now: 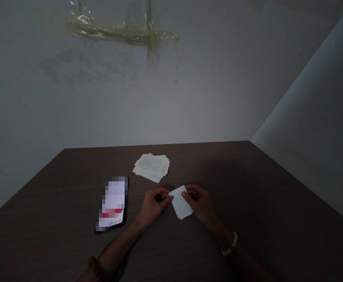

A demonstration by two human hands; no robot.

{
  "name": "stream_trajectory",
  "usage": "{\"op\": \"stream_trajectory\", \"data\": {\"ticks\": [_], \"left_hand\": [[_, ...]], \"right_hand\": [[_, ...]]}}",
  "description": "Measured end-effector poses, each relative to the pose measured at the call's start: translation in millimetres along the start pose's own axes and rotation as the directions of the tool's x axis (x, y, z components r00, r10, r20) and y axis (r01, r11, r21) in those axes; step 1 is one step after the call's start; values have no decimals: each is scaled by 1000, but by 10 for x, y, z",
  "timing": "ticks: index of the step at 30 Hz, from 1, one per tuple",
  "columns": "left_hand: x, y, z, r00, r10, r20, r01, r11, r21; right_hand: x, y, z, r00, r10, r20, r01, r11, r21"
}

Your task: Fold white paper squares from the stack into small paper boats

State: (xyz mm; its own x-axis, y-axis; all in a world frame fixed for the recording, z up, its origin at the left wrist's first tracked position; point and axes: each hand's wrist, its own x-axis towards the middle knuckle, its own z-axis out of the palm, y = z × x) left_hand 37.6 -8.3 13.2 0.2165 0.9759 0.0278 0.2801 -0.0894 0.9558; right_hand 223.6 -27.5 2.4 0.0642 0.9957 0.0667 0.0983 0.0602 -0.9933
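Note:
A small stack of white printed cards (180, 203) is held between my two hands above the table. My left hand (155, 202) pinches its upper left corner between thumb and fingers. On the other side my right hand (200, 201) grips the right edge, thumb on top and fingers behind. Lines of small text cover the top card, too fine to read. Beyond my hands lies a loose, fanned pile of similar printed cards (152, 167) on the table.
A phone (112, 203) with a lit, pixelated screen lies left of my left forearm. The dark brown wooden table (262, 203) reaches back to a grey wall (206, 94), which has clear tape (115, 35) stuck on it. Another wall stands along the right.

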Motion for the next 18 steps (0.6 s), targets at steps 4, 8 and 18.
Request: {"op": "stream_trajectory", "data": {"ticks": [4,8,18], "left_hand": [[-4,1,-1,1000,-8,18,8,1000,-11],[-12,16,-9,999,-7,35,7,1000,-14],[-15,76,-15,997,5,72,-5,1000,-10]], "right_hand": [[1,-12,1,1000,-3,1,3,1000,-5],[3,-15,-16,999,-9,44,8,1000,22],[6,60,-18,996,41,84,-42,999,13]]}}
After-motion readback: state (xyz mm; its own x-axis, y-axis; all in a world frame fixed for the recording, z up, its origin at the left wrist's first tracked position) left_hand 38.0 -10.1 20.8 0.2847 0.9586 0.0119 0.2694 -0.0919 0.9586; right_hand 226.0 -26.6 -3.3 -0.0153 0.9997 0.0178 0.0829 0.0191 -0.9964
